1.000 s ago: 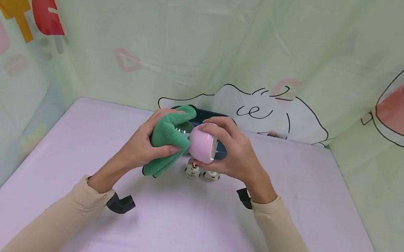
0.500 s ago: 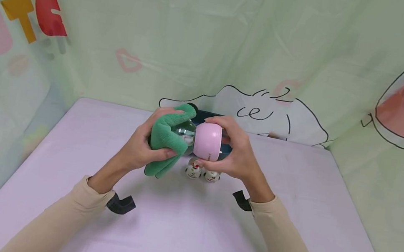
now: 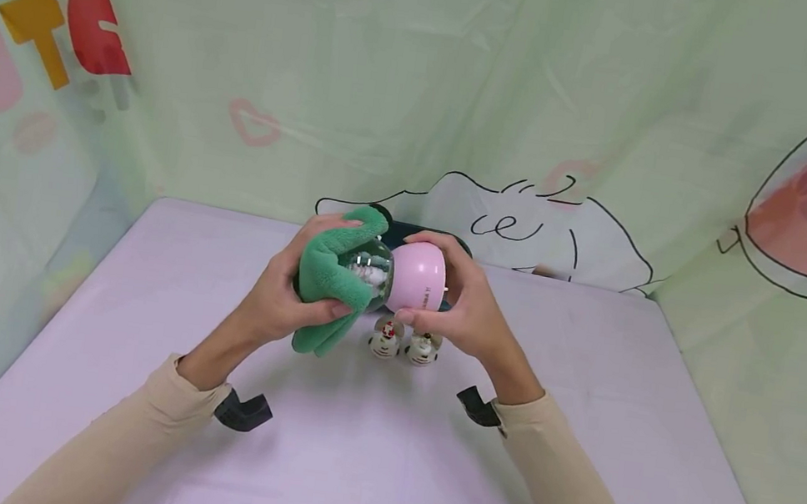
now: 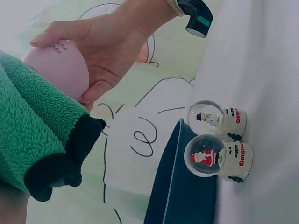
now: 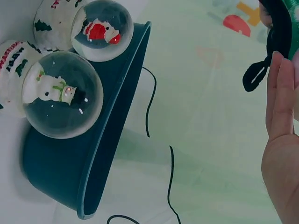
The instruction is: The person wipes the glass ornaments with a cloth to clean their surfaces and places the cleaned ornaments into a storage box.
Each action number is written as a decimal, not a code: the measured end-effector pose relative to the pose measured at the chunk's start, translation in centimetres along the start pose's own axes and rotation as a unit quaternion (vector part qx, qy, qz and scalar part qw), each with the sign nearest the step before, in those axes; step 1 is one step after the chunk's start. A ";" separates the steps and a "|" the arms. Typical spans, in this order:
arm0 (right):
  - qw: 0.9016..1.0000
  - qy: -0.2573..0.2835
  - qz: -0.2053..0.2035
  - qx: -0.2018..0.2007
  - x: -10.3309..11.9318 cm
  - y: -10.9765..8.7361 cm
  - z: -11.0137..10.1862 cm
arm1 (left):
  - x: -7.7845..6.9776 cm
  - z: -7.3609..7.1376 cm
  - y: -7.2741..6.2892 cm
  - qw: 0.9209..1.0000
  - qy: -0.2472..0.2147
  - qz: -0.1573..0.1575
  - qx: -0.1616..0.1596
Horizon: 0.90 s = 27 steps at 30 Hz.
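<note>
A snow globe with a pink base (image 3: 417,279) and a clear dome (image 3: 373,272) is held sideways above the table. My right hand (image 3: 475,315) grips the base, thumb in front and fingers behind. Dark lettering shows on the pink surface in the left wrist view. My left hand (image 3: 267,298) holds a folded green towel (image 3: 328,276) against the dome, covering its left end. A pale figure inside the dome is partly visible. At the edge of the right wrist view, the towel's black trim (image 5: 280,32) shows beside the right fingers.
Two small Christmas snow globes, one with a Santa (image 4: 205,156) and one with a snowman (image 4: 208,117), stand on the lilac-covered table (image 3: 362,465). Behind them is a dark blue tub (image 5: 56,172). A printed curtain (image 3: 365,71) hangs at the back.
The pink base has turned in my right hand, bringing its lettering to the front. More of the dome shows beside the towel. My left hand has barely moved.
</note>
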State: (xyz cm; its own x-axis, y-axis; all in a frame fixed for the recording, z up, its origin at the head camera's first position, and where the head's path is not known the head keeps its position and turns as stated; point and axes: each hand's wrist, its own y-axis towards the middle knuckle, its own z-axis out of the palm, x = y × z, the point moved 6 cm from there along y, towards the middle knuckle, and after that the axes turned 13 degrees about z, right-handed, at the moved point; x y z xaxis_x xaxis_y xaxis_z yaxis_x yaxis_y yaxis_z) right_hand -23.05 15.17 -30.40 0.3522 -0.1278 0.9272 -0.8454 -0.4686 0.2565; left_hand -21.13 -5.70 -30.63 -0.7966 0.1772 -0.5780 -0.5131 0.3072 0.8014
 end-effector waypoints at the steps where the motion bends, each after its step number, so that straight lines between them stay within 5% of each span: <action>1: 1.000 0.006 0.008 0.002 -0.1 0.0 0.0 | 0.0 0.0 0.0 1.000 0.000 0.001 -0.001; 15: 0.999 -0.042 0.023 -0.007 0.2 0.0 0.4 | 0.2 -0.5 0.0 1.000 0.010 -0.012 -0.011; 27: 0.989 -0.124 -0.061 -0.044 1.6 -0.5 0.7 | 0.4 -0.7 0.0 0.999 0.006 -0.038 -0.005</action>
State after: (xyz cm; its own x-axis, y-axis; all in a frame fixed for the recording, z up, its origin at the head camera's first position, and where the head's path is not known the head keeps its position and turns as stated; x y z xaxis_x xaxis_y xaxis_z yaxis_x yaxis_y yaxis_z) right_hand -21.83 14.58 -29.24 0.5325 -0.2904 0.7951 -0.8184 -0.4165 0.3959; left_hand -21.67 -6.27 -30.75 -0.7595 0.1425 -0.6347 -0.5751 0.3091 0.7575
